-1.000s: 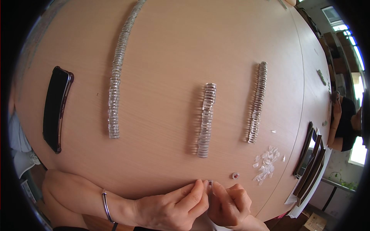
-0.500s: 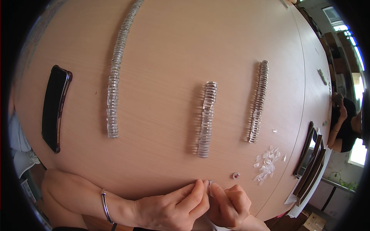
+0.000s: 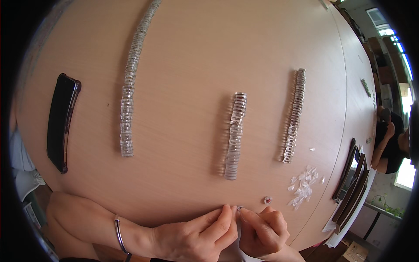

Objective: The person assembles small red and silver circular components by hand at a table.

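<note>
At the table's near edge my left hand (image 3: 198, 233) and my right hand (image 3: 264, 231) are both closed in a pinch, fingertips almost meeting. A small, pale thing (image 3: 238, 208) shows between the fingertips, mostly hidden and too small to name. Just beyond my right hand lies a small round clear piece with a red centre (image 3: 267, 200). To its right is a loose pile of clear plastic scraps (image 3: 303, 187). Ahead of my hands, small clear round pieces stand edge to edge in a middle row (image 3: 235, 139), a right row (image 3: 295, 115) and a long left row (image 3: 127, 113).
A dark phone in a case (image 3: 61, 124) lies at the left. Toward the right edge are another dark device (image 3: 347, 170) and brown flat slabs (image 3: 352, 194) on a white sheet. Another person (image 3: 390, 144) sits at the far right. A single clear scrap (image 3: 312, 149) lies beyond the pile.
My right hand has shifted slightly right and turned, widening the gap between the two hands. My left hand stays nearly in place. The rows of pieces look the same.
</note>
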Demonstrator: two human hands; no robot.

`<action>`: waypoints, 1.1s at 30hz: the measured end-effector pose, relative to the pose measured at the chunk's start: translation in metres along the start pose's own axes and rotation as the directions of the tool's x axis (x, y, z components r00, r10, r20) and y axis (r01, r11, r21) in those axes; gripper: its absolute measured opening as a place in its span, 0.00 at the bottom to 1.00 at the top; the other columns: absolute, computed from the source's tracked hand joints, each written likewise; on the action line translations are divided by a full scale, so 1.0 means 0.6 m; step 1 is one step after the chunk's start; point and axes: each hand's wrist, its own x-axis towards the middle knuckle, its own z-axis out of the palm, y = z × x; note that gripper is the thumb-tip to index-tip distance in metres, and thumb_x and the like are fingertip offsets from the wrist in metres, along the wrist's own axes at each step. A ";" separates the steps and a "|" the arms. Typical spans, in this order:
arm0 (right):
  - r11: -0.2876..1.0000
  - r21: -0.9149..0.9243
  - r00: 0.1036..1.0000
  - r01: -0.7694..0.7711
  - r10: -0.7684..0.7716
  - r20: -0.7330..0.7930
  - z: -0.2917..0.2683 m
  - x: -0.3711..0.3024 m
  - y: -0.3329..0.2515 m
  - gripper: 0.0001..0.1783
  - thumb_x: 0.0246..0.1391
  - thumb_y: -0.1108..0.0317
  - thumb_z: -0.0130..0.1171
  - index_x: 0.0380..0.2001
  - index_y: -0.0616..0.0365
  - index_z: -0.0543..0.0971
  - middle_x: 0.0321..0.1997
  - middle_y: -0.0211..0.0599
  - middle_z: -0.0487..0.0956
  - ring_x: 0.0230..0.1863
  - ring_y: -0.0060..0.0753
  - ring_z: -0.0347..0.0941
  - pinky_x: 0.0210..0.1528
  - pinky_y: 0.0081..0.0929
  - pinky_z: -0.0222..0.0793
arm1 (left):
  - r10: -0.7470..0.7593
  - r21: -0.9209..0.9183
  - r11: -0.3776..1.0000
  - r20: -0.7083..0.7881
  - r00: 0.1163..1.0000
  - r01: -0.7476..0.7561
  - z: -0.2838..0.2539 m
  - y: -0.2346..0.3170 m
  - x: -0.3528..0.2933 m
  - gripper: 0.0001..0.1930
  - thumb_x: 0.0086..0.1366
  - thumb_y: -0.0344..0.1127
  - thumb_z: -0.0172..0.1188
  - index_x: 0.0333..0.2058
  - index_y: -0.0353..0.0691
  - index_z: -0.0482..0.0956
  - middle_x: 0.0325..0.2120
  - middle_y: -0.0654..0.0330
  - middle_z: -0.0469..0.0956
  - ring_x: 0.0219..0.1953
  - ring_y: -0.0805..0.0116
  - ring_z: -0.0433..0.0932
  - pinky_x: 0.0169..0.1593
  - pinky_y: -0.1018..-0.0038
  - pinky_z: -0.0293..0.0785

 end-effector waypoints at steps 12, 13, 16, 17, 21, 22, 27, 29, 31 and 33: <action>0.992 -0.097 0.997 0.080 -0.081 -0.008 0.005 0.001 -0.001 0.15 0.38 0.87 0.64 0.34 0.70 0.81 0.22 0.36 0.67 0.16 0.27 0.62 0.16 0.22 0.57 | -0.092 -0.080 0.993 -0.011 0.996 0.091 -0.001 0.004 0.001 0.10 0.53 0.29 0.55 0.30 0.29 0.81 0.31 0.58 0.77 0.41 0.64 0.77 0.45 0.79 0.80; 0.992 -0.097 0.997 0.079 -0.080 -0.005 0.005 0.001 0.000 0.15 0.38 0.87 0.64 0.34 0.70 0.81 0.22 0.36 0.67 0.16 0.27 0.62 0.16 0.22 0.57 | -0.094 -0.083 0.992 -0.011 0.996 0.092 0.001 0.005 0.001 0.10 0.53 0.29 0.55 0.30 0.29 0.81 0.31 0.58 0.77 0.41 0.64 0.77 0.45 0.79 0.80; 0.987 -0.116 0.993 0.114 -0.112 0.023 0.002 -0.001 0.000 0.15 0.37 0.87 0.64 0.34 0.70 0.81 0.23 0.36 0.67 0.17 0.27 0.63 0.16 0.22 0.58 | -0.094 -0.077 0.993 0.000 0.996 0.094 -0.005 0.007 0.003 0.10 0.54 0.29 0.55 0.29 0.29 0.81 0.31 0.58 0.77 0.41 0.64 0.77 0.45 0.78 0.80; 0.986 -0.106 0.991 0.130 -0.128 0.029 0.002 -0.003 0.003 0.15 0.37 0.87 0.64 0.34 0.70 0.81 0.24 0.36 0.68 0.17 0.27 0.63 0.16 0.22 0.58 | -0.093 -0.083 0.992 0.005 0.996 0.093 -0.006 0.006 0.004 0.10 0.54 0.29 0.55 0.29 0.29 0.81 0.31 0.58 0.77 0.41 0.63 0.77 0.45 0.78 0.80; 0.988 -0.075 0.990 0.137 -0.133 0.052 -0.001 -0.003 0.004 0.16 0.35 0.87 0.64 0.33 0.70 0.81 0.25 0.37 0.70 0.17 0.27 0.63 0.17 0.23 0.58 | -0.041 -0.034 0.999 -0.002 0.999 0.041 -0.001 0.002 0.001 0.10 0.54 0.30 0.55 0.29 0.29 0.81 0.30 0.59 0.77 0.41 0.63 0.76 0.45 0.78 0.80; 0.988 -0.075 0.990 0.138 -0.134 0.052 0.000 -0.008 0.007 0.16 0.35 0.87 0.64 0.33 0.70 0.81 0.25 0.37 0.70 0.17 0.27 0.63 0.17 0.23 0.58 | -0.041 -0.033 0.999 -0.002 0.999 0.041 -0.001 0.002 0.000 0.10 0.54 0.30 0.55 0.29 0.29 0.81 0.30 0.59 0.77 0.41 0.63 0.76 0.45 0.78 0.80; 0.990 -0.093 0.994 0.110 -0.110 0.002 0.003 -0.021 0.023 0.25 0.20 0.86 0.57 0.32 0.67 0.82 0.26 0.33 0.71 0.15 0.23 0.63 0.15 0.18 0.59 | -0.072 -0.070 0.995 0.003 0.997 0.072 -0.005 0.004 0.003 0.10 0.54 0.30 0.55 0.28 0.30 0.81 0.31 0.59 0.77 0.41 0.63 0.76 0.44 0.78 0.80; 0.985 -0.118 0.992 0.126 -0.124 0.029 0.000 -0.022 0.020 0.26 0.19 0.86 0.57 0.32 0.67 0.83 0.27 0.33 0.71 0.15 0.24 0.63 0.15 0.18 0.60 | -0.075 -0.073 0.995 0.000 0.997 0.075 -0.005 0.003 0.004 0.10 0.54 0.30 0.55 0.29 0.30 0.82 0.31 0.59 0.77 0.41 0.64 0.76 0.44 0.78 0.80; 0.979 -0.143 0.989 0.142 -0.135 0.059 -0.003 -0.017 0.013 0.26 0.18 0.87 0.57 0.32 0.66 0.83 0.27 0.34 0.72 0.16 0.24 0.64 0.16 0.17 0.60 | -0.079 -0.078 0.994 -0.003 0.997 0.078 -0.004 0.003 0.003 0.10 0.54 0.30 0.55 0.29 0.30 0.82 0.31 0.59 0.77 0.41 0.64 0.76 0.44 0.78 0.80; 0.984 -0.103 0.987 0.142 -0.133 0.095 -0.004 -0.007 0.004 0.15 0.39 0.88 0.62 0.35 0.69 0.81 0.24 0.36 0.67 0.17 0.28 0.63 0.17 0.24 0.59 | -0.086 -0.085 0.993 0.008 0.996 0.086 -0.005 0.003 0.003 0.09 0.55 0.29 0.55 0.29 0.30 0.82 0.31 0.59 0.77 0.41 0.64 0.76 0.44 0.78 0.80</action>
